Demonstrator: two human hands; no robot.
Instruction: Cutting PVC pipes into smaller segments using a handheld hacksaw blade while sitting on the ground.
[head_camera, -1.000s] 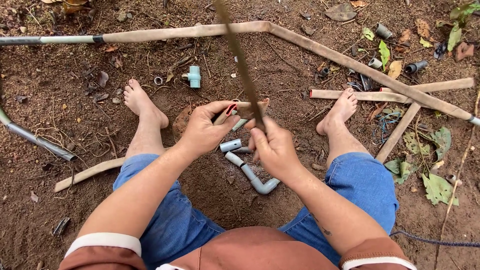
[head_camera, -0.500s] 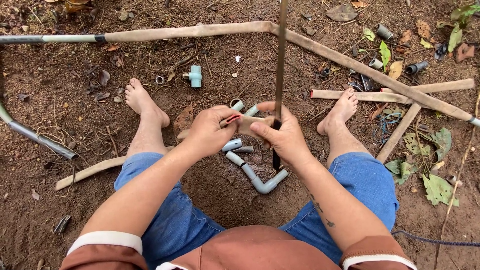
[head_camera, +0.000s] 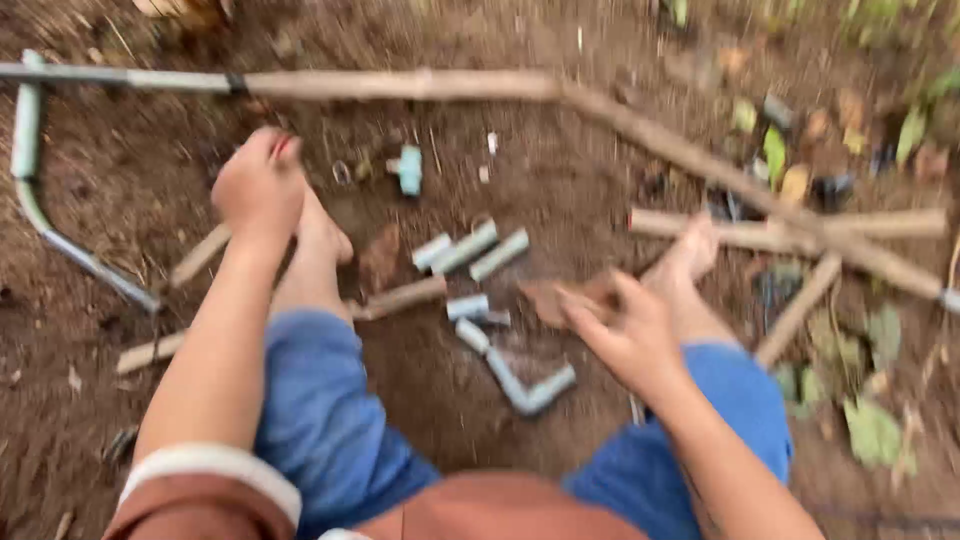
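The view is blurred by motion. My left hand (head_camera: 260, 185) is out to the left above my left foot, closed in a fist with a small red thing (head_camera: 285, 147) showing at the fingers. A short wooden stick (head_camera: 198, 257) lies just below it on the soil. Over my right knee, my right hand (head_camera: 630, 330) has its fingers apart and nothing in them. Between my legs lie short grey-blue pipe pieces (head_camera: 470, 248), a bent pipe with an elbow (head_camera: 520, 382) and another short stick (head_camera: 400, 298).
A long bamboo pole (head_camera: 400, 85) runs across the top and slants down to the right. A curved grey pipe (head_camera: 28, 160) sits at the far left, a pale tee fitting (head_camera: 410, 170) on the dirt, and crossed wooden sticks (head_camera: 790, 232) and leaves at the right.
Both hands have parted from in front of me. The left hand swung out to the left, the right hand moved right and opened. The long thin stick they held is out of sight.
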